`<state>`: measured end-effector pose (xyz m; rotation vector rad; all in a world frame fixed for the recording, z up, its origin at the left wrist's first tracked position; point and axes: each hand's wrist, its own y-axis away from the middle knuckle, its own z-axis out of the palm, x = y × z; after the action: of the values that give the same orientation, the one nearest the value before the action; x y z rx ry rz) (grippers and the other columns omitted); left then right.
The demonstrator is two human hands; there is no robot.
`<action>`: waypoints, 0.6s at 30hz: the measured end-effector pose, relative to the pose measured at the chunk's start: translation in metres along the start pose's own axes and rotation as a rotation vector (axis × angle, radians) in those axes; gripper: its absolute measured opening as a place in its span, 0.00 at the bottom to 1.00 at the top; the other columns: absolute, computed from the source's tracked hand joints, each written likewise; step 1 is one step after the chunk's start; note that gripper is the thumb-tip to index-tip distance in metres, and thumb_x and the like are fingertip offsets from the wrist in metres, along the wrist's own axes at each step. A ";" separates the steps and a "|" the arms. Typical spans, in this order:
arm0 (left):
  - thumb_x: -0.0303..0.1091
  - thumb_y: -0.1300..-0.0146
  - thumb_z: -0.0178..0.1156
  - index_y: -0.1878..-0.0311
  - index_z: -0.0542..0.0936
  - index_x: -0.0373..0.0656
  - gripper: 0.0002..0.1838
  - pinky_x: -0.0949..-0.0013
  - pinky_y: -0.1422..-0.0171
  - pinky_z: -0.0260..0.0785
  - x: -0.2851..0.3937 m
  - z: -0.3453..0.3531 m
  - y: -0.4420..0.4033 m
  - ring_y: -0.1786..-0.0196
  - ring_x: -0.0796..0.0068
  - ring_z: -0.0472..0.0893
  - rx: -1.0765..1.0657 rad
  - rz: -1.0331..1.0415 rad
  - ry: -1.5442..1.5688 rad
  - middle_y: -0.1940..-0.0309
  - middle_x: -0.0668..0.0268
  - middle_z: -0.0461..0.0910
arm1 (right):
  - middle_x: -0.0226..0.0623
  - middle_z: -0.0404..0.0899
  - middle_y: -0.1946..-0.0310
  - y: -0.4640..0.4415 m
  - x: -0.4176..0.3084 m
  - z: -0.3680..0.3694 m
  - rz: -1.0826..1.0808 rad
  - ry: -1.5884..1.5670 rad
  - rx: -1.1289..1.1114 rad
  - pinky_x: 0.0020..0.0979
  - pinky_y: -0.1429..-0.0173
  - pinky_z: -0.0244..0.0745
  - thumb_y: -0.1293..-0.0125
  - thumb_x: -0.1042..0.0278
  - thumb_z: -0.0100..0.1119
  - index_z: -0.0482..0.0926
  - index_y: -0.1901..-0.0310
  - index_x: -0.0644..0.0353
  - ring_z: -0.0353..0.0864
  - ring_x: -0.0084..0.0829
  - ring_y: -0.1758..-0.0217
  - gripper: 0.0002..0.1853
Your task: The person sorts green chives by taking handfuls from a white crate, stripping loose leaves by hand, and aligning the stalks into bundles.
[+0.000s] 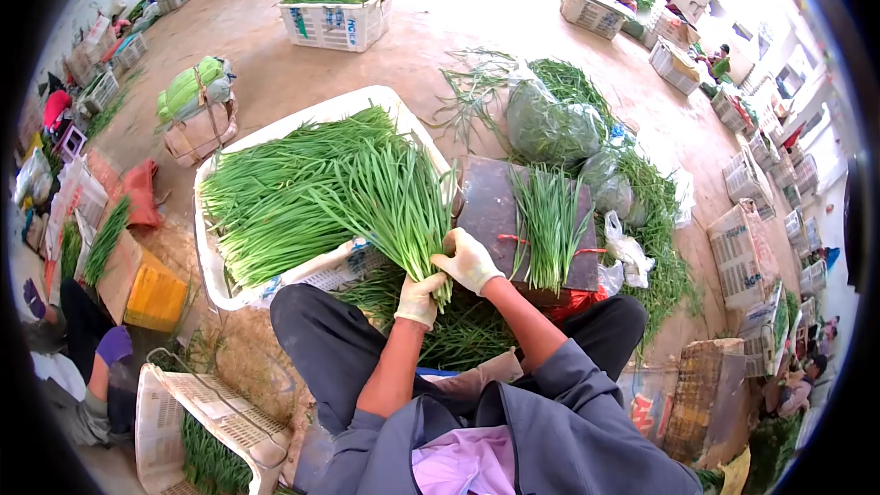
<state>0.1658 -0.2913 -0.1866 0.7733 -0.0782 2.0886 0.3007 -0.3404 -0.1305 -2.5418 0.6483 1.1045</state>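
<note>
A bunch of green chives is held upright over my lap, its leaves fanning toward the crate. My left hand, in a pale glove, is closed around the stem ends. Higher up, my right hand, gloved alike, pinches the right side of the same bunch. Beyond my knees, a white plastic crate holds a thick layer of chives. On a dark board to the right lies another bunch, with a red tie across the board beneath or around it; I cannot tell which.
Plastic bags and loose greens lie on the right. A tipped white crate is at lower left, near a person with purple gloves. Another filled crate stands farther off. A green bundle sits at left.
</note>
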 end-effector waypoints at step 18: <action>0.28 0.31 0.58 0.39 0.76 0.40 0.18 0.56 0.45 0.78 -0.012 0.000 -0.001 0.50 0.63 0.84 0.193 -0.114 0.110 0.49 0.61 0.83 | 0.34 0.83 0.55 0.021 0.022 0.016 0.380 -1.047 0.116 0.28 0.49 0.76 0.28 0.69 0.54 0.78 0.47 0.66 0.80 0.23 0.56 0.13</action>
<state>0.1720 -0.2992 -0.1933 0.7567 0.2267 2.0449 0.2931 -0.3576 -0.1594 -1.4112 0.8263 2.1560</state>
